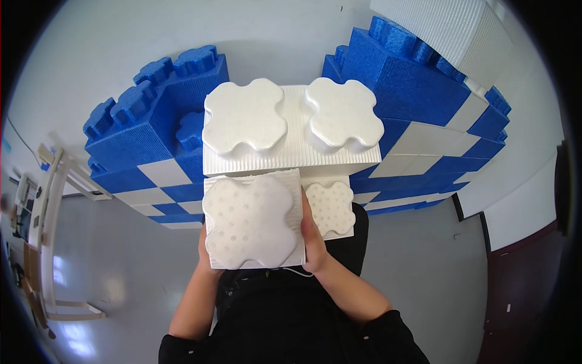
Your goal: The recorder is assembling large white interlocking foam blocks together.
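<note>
A white foam building block [300, 258] with one four-lobed, dimpled stud on top is gripped between my two hands. My left hand [206, 252] presses its left side, mostly hidden behind the block. On the opposite side lies my right hand [313, 239], its fingers partly showing along the edge. Just beyond is a larger white block [295, 136] with two raised four-lobed studs. A further white piece with a dotted stud [330, 209] sits to the right of the held block, partly covered by it and my right hand.
Stacked blue and white blocks form a wall, with a blue stepped part [130, 139] at left and a taller part [403, 79] at right. A white ribbed block [442, 27] tops the right side. A pale frame [48, 236] stands far left; a dark red door [515, 291] is at right.
</note>
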